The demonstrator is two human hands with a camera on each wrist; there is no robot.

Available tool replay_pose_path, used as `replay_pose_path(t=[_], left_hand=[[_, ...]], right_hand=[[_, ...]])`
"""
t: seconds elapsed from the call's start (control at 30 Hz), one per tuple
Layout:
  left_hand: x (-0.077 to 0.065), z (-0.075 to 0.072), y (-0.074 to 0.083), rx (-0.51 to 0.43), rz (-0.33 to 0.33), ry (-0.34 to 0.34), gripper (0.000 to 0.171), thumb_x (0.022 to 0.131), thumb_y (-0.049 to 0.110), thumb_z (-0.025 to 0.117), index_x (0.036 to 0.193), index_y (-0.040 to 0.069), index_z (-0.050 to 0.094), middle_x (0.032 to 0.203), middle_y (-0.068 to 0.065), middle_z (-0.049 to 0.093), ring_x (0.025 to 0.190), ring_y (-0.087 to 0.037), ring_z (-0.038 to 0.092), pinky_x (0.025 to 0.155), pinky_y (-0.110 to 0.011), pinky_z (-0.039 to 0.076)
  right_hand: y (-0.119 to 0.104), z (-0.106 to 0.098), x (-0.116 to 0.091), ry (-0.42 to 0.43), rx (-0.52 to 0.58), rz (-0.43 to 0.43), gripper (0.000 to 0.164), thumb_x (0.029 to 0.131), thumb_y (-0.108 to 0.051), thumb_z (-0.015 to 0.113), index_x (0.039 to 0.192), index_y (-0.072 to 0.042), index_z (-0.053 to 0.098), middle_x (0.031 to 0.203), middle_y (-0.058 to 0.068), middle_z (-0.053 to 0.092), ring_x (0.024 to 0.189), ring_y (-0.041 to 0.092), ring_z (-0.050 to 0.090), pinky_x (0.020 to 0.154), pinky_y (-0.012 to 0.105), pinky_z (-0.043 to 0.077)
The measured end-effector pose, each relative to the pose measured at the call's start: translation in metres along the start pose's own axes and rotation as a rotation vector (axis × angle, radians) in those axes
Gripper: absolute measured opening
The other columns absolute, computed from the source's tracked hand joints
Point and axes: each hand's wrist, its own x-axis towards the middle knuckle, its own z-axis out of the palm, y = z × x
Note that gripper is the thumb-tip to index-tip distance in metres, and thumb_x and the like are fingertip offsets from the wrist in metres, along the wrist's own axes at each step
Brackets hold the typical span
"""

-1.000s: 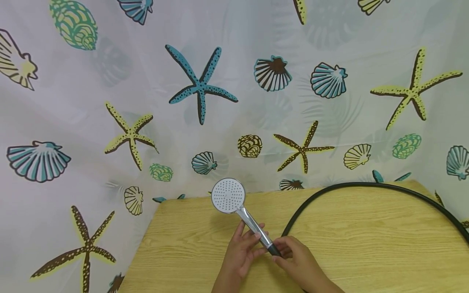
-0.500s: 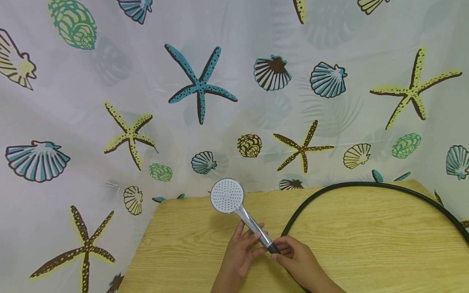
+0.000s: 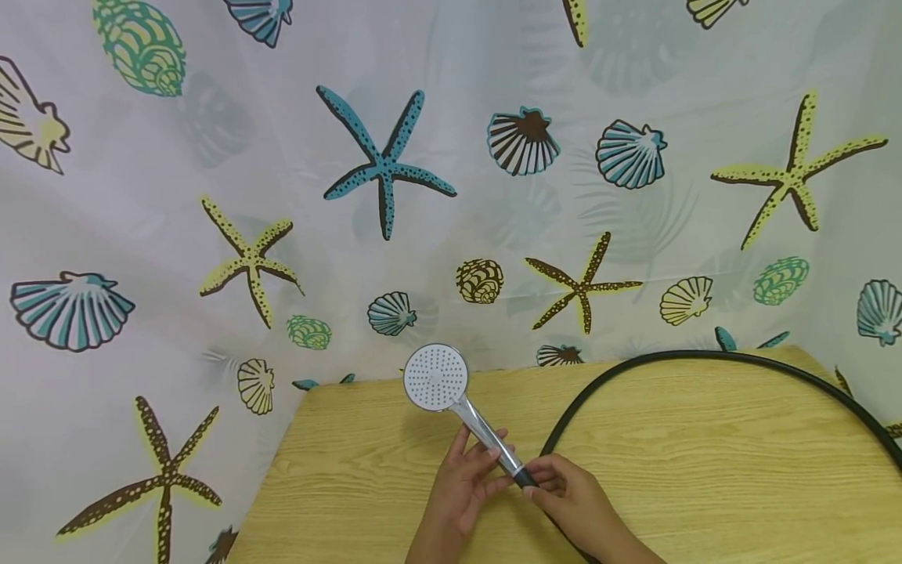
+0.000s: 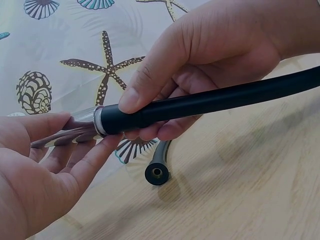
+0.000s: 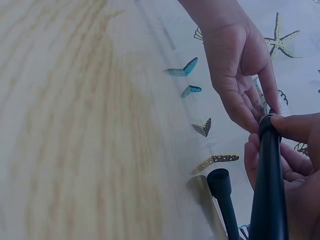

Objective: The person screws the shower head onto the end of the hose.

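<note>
A hand shower (image 3: 435,377) with a round white spray face points up and left above the table. My left hand (image 3: 461,482) holds its chrome handle (image 3: 482,427) between thumb and fingers. At the handle's lower end sits the black end fitting of a hose (image 4: 122,118), pressed against the chrome rim. My right hand (image 3: 574,497) pinches that fitting between thumb and fingers. In the left wrist view the hose runs off to the right past the right palm. Whether the joint is threaded tight cannot be seen.
The hose's other end, with a black fitting (image 4: 157,173), shows an open hole near the table's back in the left wrist view. A black hose loop (image 3: 676,355) arcs over the wooden table (image 3: 705,470). A curtain (image 3: 451,204) printed with shells and starfish hangs behind.
The hand shower has shifted very slightly left. My right hand has turned a little at the fitting, and a hose stretch below it has come into view. My left hand keeps its hold.
</note>
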Motion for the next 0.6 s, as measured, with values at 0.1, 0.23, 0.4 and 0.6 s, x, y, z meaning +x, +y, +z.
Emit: replay_pose_path(t=[0.1, 0.23, 0.4, 0.6], left_hand=[[-0.0003, 0.0000, 0.0003, 0.000, 0.002, -0.002, 0.082, 0.095, 0.002, 0.063, 0.162, 0.023, 0.021, 0.132, -0.004, 0.067, 0.115, -0.021, 0.069, 0.090, -0.042, 0.062], [-0.0006, -0.0005, 0.0002, -0.001, -0.001, -0.001, 0.081, 0.095, 0.002, 0.063, 0.162, 0.023, 0.021, 0.131, -0.004, 0.067, 0.115, -0.021, 0.069, 0.090, -0.042, 0.062], [-0.0007, -0.0012, -0.0001, 0.005, 0.015, -0.019, 0.081, 0.096, 0.003, 0.062, 0.163, 0.022, 0.019, 0.134, -0.006, 0.066, 0.115, -0.021, 0.069, 0.090, -0.042, 0.062], [-0.0013, -0.0009, 0.0001, 0.004, 0.015, -0.018, 0.082, 0.096, 0.004, 0.063, 0.162, 0.023, 0.020, 0.137, -0.008, 0.064, 0.116, -0.021, 0.068, 0.092, -0.043, 0.062]], right_hand=[[0.0020, -0.0001, 0.0009, -0.004, 0.013, 0.005, 0.034, 0.095, -0.031, 0.070, 0.121, -0.010, 0.064, 0.111, 0.005, 0.070, 0.101, 0.018, 0.067, 0.086, 0.023, 0.059], [0.0032, -0.0003, 0.0014, -0.014, 0.037, 0.012, 0.035, 0.095, -0.031, 0.070, 0.122, -0.008, 0.063, 0.111, 0.006, 0.071, 0.100, 0.018, 0.068, 0.085, 0.023, 0.059], [0.0024, -0.0005, 0.0011, -0.027, 0.079, 0.023, 0.036, 0.096, -0.030, 0.069, 0.122, -0.007, 0.062, 0.112, 0.008, 0.071, 0.099, 0.019, 0.069, 0.083, 0.024, 0.060], [0.0012, -0.0009, 0.0009, -0.042, 0.148, 0.024, 0.037, 0.097, -0.026, 0.068, 0.125, -0.004, 0.059, 0.114, 0.013, 0.071, 0.100, 0.025, 0.071, 0.083, 0.024, 0.060]])
